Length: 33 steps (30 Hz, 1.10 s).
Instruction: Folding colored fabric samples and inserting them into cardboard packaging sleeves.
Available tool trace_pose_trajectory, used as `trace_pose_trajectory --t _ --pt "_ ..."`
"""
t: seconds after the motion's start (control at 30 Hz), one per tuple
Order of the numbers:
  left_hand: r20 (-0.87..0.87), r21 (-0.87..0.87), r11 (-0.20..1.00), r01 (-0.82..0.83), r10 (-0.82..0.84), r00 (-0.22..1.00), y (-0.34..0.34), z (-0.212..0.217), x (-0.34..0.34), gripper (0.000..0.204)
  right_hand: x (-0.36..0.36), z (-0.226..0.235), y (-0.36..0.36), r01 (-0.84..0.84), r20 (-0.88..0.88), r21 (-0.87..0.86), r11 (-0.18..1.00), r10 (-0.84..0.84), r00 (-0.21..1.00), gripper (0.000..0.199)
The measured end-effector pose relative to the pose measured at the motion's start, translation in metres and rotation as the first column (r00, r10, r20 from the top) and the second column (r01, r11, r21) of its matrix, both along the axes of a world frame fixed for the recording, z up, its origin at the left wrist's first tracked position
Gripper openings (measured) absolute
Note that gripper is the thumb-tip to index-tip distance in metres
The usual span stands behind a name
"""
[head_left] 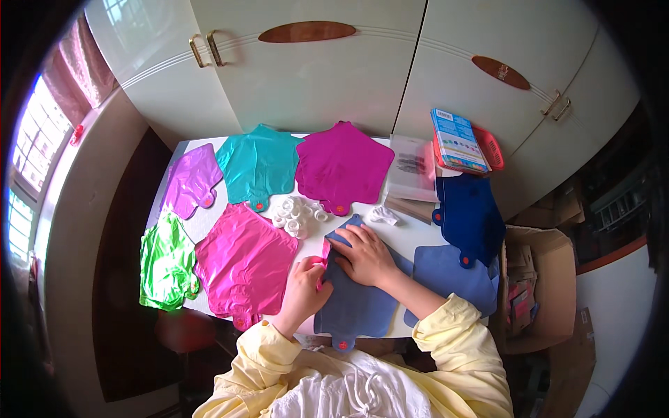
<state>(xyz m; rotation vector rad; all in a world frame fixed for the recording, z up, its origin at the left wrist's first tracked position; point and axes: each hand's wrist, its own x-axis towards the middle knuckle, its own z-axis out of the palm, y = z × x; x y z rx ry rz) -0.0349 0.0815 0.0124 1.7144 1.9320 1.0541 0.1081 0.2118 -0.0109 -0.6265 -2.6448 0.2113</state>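
Observation:
A flat grey-blue foil balloon lies in front of me, its tab with a red mark hanging over the table's near edge. My right hand rests on its upper part, fingers stretched out and pressing it flat. Along the balloon's left edge, my left hand is closed on a narrow bright pink strip, partly hidden by the fingers. Just left of that hand a crinkled pink foil balloon is spread out. White ring-shaped pieces sit in a pile beyond it, and a small white bundle lies farther right.
Around lie purple, teal, magenta, green, dark blue and another grey-blue balloon. A clear plastic box and a red basket with packets stand back right. A cardboard box is right of the table.

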Motion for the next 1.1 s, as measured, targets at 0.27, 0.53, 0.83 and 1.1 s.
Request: trace_pose_trajectory --t 0.27,0.53,0.83,1.1 --pt "-0.017 0.053 0.995 0.083 -0.082 0.997 0.005 -0.011 0.018 0.016 0.001 0.001 0.001 -0.018 -0.014 -0.032 0.999 0.018 1.000 0.044" --pt "-0.185 0.054 0.992 0.113 -0.101 0.978 0.009 -0.022 0.025 0.027 0.007 -0.020 0.013 -0.104 -0.255 -0.257 0.961 0.036 0.966 0.023" --pt "-0.326 0.044 0.996 0.073 -0.054 0.944 0.010 -0.020 0.032 0.027 0.008 -0.009 0.010 -0.077 -0.317 -0.236 0.969 -0.002 0.949 0.017" --pt "-0.354 0.024 0.980 0.198 -0.177 0.918 0.011 -0.005 0.003 0.031 0.007 -0.015 0.012 -0.063 -0.285 -0.192 0.979 0.006 0.959 0.009"
